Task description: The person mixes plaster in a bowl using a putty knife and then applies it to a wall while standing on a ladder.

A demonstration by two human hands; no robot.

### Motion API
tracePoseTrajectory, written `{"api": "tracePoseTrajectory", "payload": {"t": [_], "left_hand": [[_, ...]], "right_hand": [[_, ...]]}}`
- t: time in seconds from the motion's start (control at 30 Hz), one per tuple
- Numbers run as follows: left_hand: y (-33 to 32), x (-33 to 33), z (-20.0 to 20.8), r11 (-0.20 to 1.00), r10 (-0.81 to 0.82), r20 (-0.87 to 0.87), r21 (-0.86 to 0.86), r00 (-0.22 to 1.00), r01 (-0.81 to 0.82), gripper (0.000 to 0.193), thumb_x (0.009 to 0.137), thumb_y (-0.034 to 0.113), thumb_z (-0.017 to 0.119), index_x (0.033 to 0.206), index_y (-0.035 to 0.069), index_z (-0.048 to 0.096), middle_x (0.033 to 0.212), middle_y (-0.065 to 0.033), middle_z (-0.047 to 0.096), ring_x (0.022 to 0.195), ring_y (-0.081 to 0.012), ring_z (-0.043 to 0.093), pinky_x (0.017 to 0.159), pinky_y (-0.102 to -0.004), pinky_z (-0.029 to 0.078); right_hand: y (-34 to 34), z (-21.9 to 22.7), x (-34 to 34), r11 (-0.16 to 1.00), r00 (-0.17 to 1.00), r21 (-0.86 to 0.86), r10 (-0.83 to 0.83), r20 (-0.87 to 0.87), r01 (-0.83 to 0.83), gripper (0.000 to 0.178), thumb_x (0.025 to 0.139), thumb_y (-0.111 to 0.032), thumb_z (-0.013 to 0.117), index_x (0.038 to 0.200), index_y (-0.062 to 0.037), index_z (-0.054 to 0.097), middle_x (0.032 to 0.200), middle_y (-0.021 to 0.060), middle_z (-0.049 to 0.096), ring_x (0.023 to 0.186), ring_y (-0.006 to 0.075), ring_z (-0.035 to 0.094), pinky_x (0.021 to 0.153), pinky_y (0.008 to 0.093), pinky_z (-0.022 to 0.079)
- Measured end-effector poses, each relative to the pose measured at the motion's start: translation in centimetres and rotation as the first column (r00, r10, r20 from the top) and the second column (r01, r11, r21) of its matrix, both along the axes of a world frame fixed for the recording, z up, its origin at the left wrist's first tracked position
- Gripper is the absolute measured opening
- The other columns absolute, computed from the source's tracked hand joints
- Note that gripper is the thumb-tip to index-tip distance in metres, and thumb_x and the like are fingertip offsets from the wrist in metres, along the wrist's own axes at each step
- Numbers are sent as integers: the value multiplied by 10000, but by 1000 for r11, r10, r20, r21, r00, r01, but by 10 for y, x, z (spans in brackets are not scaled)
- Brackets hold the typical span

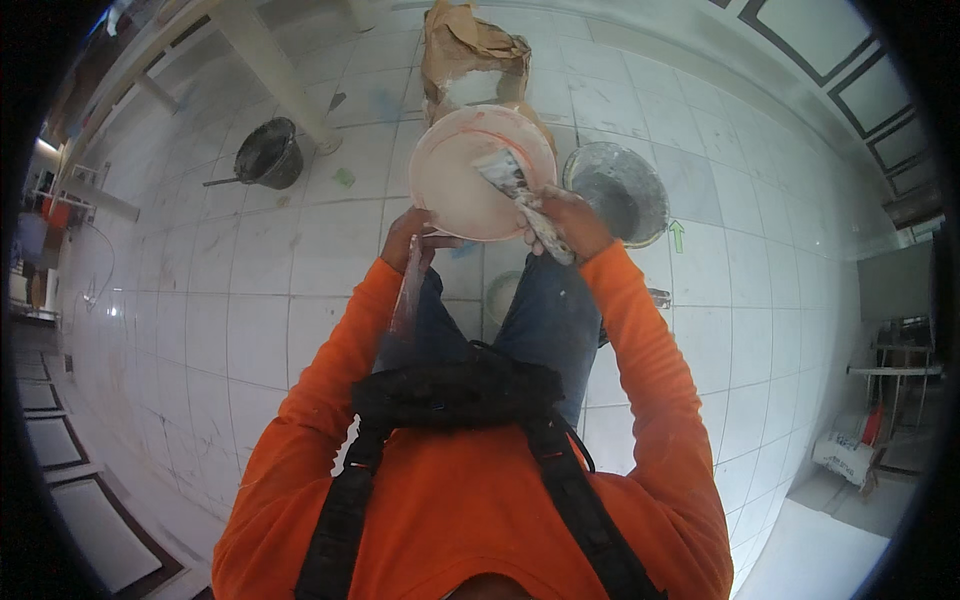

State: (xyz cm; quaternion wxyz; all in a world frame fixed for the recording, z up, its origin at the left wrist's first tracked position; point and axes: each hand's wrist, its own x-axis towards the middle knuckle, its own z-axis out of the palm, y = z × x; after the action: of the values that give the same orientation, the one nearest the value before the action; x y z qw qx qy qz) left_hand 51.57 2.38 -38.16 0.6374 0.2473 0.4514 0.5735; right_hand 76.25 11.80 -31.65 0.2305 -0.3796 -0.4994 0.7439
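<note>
On the white tiled floor (250,300), toward its far left edge, I note a dark round bucket (268,153) with a handle sticking out, standing just beside a pale slanted post (275,70). My left hand (408,238) is closed on the near rim of a round pinkish-white plastic bowl (470,180) smeared with white paste; a long flat paste-coated blade (405,300) hangs down from that same hand along the orange sleeve. The bowl is held above the floor, in front of my knees. My right hand (570,222) is closed around the handle of a paste-caked putty knife (515,190) — its blade lies inside the bowl. Beyond the bowl stands an open brown paper sack (465,50) of white powder. To the right, just past the bowl — a grey round metal basin (625,190) on the floor.
</note>
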Motion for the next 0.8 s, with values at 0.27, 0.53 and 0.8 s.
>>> {"api": "tracePoseTrajectory", "payload": {"t": [0.27,0.53,0.8], "left_hand": [[-4,13,-9,997,-9,98,74,995,2,465,812,219,535,1173,-52,422,981,-182,596,678,-263,671,338,-202,434],[-13,12,0,994,-66,28,91,997,63,569,812,216,544,1278,-33,333,1018,-195,587,715,-275,676,288,-186,383],[-17,13,-5,995,-51,-4,81,999,51,572,815,214,537,1291,-14,316,1027,-201,590,733,-263,677,288,-190,376]], "right_hand": [[22,-29,-35,994,998,-112,3,62,4,243,874,-196,464,948,7,576,719,100,615,496,182,570,428,290,480],[23,-39,-48,998,998,20,-68,14,67,226,853,-211,499,888,-14,604,709,89,612,502,167,566,433,291,468],[15,-33,-57,990,992,-75,-126,-31,124,226,860,-217,498,885,-20,605,712,75,608,535,164,571,445,289,460]]}}
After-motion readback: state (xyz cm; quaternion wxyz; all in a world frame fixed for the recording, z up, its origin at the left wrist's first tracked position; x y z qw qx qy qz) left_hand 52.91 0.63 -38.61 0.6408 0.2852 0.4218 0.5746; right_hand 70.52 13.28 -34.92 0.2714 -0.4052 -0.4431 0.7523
